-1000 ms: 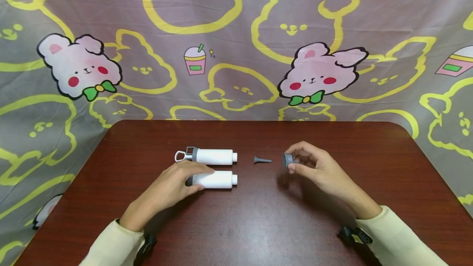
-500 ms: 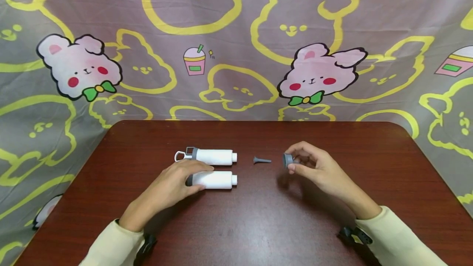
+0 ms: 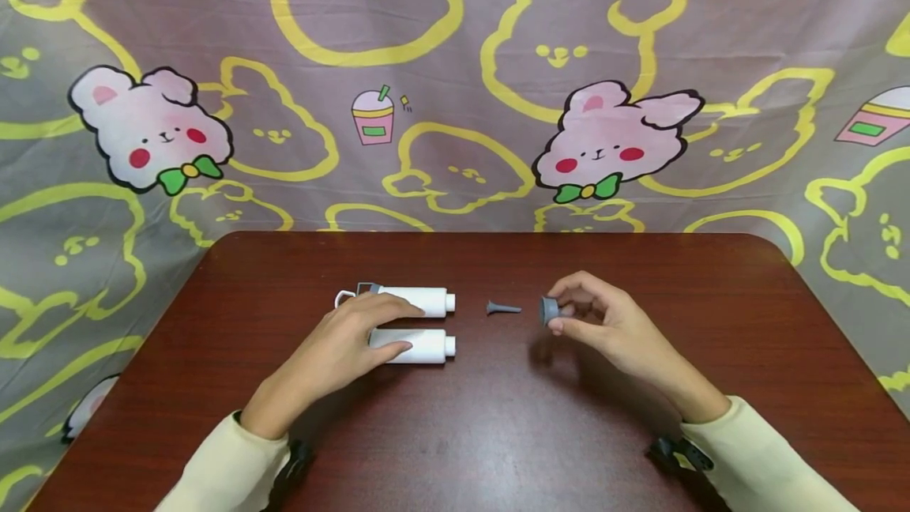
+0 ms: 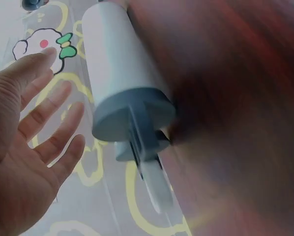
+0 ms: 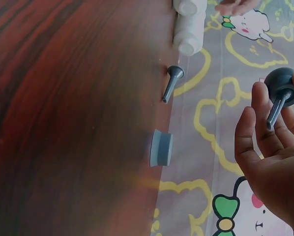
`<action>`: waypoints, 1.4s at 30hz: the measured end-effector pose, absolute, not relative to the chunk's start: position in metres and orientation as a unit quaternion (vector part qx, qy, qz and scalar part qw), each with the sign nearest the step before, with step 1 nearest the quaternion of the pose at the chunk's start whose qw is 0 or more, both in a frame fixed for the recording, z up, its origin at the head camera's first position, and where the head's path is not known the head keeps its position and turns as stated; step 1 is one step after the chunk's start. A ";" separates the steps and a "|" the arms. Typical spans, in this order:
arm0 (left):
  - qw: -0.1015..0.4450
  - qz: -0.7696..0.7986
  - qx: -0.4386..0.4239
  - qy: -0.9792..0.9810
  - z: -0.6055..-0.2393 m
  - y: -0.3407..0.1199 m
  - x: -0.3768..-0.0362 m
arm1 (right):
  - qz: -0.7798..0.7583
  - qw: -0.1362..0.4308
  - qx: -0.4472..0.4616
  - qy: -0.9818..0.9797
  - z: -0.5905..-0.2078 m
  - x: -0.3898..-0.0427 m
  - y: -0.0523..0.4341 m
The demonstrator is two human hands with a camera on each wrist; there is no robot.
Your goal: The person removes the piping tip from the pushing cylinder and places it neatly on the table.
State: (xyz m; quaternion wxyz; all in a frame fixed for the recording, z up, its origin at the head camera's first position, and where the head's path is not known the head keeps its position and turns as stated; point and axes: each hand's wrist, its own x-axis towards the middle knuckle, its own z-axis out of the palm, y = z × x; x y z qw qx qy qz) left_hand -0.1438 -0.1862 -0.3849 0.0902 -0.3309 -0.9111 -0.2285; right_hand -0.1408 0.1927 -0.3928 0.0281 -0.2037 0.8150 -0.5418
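Note:
Two white cylinders lie side by side, the far cylinder [image 3: 431, 299] and the near cylinder [image 3: 430, 346], their narrow necks pointing right. My left hand [image 3: 344, 342] is held loosely over their left ends, fingers apart. In the left wrist view one cylinder shows a grey end cap [image 4: 159, 115] and a handle beside the open palm, with nothing gripped. My right hand [image 3: 622, 330] pinches a grey funnel-shaped nozzle [image 3: 548, 310] above the table, wide mouth facing left. The right wrist view shows its thin tube [image 5: 278, 110].
A slim grey nozzle [image 3: 505, 309] lies between the cylinders and my right hand. In the right wrist view a short blue-grey flared piece [image 5: 161, 148] rests on the brown table [image 3: 455, 433]. A patterned cloth [image 3: 455, 85] hangs behind the table.
My left hand has shifted slightly up and right, its fingertips moving from the near cylinder to over the far one. My right hand and its nozzle have drifted slightly left.

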 end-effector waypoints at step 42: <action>0.135 -0.325 -0.374 -0.858 -0.381 -0.086 -0.150 | -0.576 0.016 -0.214 0.788 -0.388 -0.138 0.173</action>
